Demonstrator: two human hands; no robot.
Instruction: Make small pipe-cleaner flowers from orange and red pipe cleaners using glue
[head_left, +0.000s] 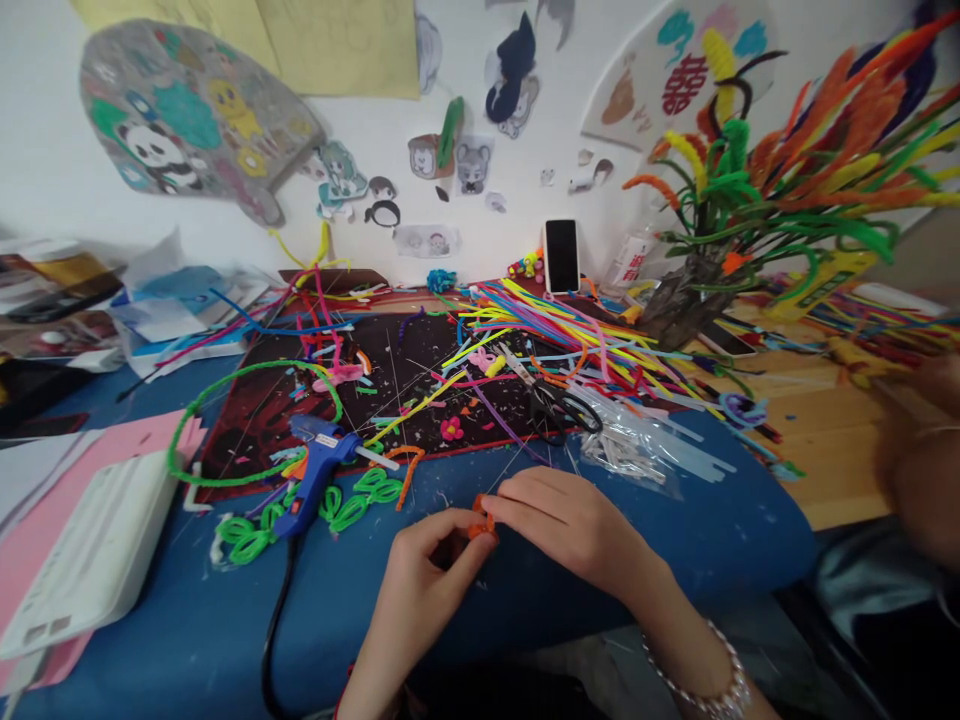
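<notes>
Both my hands meet at the front edge of the blue table [195,630]. My left hand [424,580] and my right hand [566,520] pinch a small orange pipe cleaner piece [481,518] between their fingertips. The piece is bent into a small curled shape. A bead bracelet [716,690] circles my right wrist. Just left of my hands lie green pipe cleaner loops [352,505] and a blue glue gun [319,465] with its black cord running off the table edge.
A dark cutting mat [375,380] holds scraps, black scissors [551,405] and a heap of coloured pipe cleaners [555,325]. A clear plastic bag [634,440] lies right of it. A white box [90,545] sits left. Another person's blurred hand [919,460] shows at right.
</notes>
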